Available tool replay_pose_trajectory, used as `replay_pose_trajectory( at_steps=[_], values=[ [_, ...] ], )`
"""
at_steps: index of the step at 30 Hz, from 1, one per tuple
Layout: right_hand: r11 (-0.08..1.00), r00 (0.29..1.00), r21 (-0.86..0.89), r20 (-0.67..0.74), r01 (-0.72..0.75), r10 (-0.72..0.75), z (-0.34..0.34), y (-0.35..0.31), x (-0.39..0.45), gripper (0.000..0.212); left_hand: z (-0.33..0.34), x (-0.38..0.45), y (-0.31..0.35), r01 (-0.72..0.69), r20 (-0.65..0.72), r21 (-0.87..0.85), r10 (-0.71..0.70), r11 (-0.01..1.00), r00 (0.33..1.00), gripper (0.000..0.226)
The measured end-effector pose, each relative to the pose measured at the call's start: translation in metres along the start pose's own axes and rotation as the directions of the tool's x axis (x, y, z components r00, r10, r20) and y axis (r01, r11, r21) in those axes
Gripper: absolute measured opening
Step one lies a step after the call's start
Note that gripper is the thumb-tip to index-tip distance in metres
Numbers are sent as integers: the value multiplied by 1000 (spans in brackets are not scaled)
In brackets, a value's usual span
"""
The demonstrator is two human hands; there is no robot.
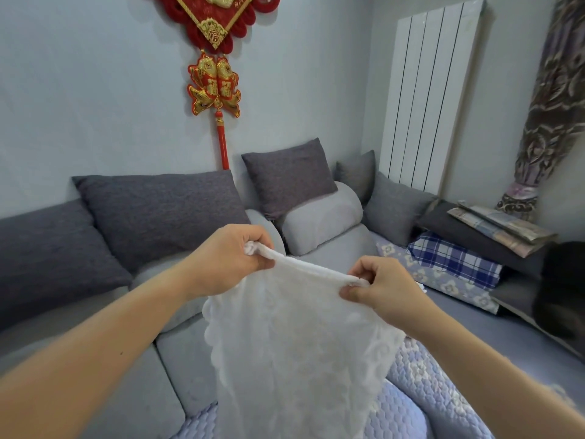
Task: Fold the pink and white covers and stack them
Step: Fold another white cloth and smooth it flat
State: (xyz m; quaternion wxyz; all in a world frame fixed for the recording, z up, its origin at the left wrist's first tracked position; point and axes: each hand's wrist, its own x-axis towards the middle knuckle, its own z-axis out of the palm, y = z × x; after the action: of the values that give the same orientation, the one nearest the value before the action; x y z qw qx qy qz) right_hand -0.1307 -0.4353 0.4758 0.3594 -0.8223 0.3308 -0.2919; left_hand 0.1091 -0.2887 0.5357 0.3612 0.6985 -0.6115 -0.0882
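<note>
A white lace cover (297,350) with scalloped edges hangs in the air in front of me, above the sofa. My left hand (228,261) pinches its bunched top edge at the left end. My right hand (383,289) pinches the same edge at the right end. The top edge is stretched between both hands and the rest drapes down out of the frame's bottom. No pink cover is in view.
A grey corner sofa (177,359) with several dark cushions (158,210) runs along the wall. A light blue quilted pad (421,384) lies on the seat below the cover. Folded floral and blue plaid fabrics (456,261) are piled at the right.
</note>
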Motion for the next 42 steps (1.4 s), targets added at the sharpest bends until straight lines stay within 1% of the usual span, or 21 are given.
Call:
replay_pose_trajectory(
  at_steps=[4,10,12,14,17,21,23,25,26,28,30,31,32,33,34,35,36,37,39,40,42],
  values=[
    [998,1000,-56,4,26,-26,-9,4,0,18,2,-4,-1,13,6,41,-13,999,1000,13],
    [977,981,-145,142,155,-135,-19,7,-3,30,7,-4,-6,65,24,156,-69,986,997,28],
    [980,974,-121,181,161,-138,-24,10,-3,16,6,-3,-6,57,37,150,-63,987,997,33],
    [967,953,-195,284,165,-105,-32,16,-4,5,2,-3,-8,43,30,142,-48,989,998,34],
    [916,920,-381,391,127,35,-48,27,-4,22,-7,0,-24,11,-47,240,0,971,999,29],
    [834,872,-544,448,91,197,-70,36,-5,37,-12,0,-42,4,-204,388,81,922,976,19],
    [833,903,-552,374,34,211,-74,34,-2,36,-11,1,-43,-12,-226,444,125,896,966,22],
    [867,990,-491,60,-81,127,-80,29,12,34,-15,9,-38,-37,-218,489,163,872,962,24],
    [905,983,-403,-166,-137,75,-85,21,21,34,-20,18,-34,-52,-210,514,185,856,960,24],
    [990,842,-107,-540,-92,20,-104,-1,47,36,-38,50,-13,-81,-217,552,237,830,947,26],
    [963,746,252,-658,99,96,-127,-35,73,36,-62,88,24,-113,-275,524,293,844,916,28],
    [882,759,431,-634,190,146,-140,-52,82,34,-75,106,43,-139,-323,473,319,870,891,30],
    [783,818,581,-548,223,174,-151,-67,86,29,-88,118,63,-164,-370,409,328,898,869,34],
    [696,903,691,-404,194,148,-161,-79,86,24,-101,124,80,-171,-381,325,294,930,877,37],
    [675,969,730,-230,108,94,-170,-88,81,24,-114,125,91,-154,-312,213,217,965,925,38],
    [696,996,718,-79,22,50,-178,-96,73,27,-125,124,97,-93,-147,74,103,993,984,35],
    [734,1000,679,24,-20,5,-186,-97,67,27,-134,123,98,-5,72,-72,10,997,997,29],
    [752,995,659,90,-25,-46,-194,-98,62,27,-140,123,98,73,247,-183,-26,981,969,24],
    [693,987,721,111,-1,-115,-207,-98,63,28,-144,137,96,126,411,-319,17,939,911,28],
    [656,990,755,94,-1,-106,-213,-93,72,29,-141,150,94,136,421,-389,44,911,906,32],
    [674,1000,738,28,-28,11,-216,-66,105,34,-120,177,90,169,416,-424,26,890,909,24]
  ],
)
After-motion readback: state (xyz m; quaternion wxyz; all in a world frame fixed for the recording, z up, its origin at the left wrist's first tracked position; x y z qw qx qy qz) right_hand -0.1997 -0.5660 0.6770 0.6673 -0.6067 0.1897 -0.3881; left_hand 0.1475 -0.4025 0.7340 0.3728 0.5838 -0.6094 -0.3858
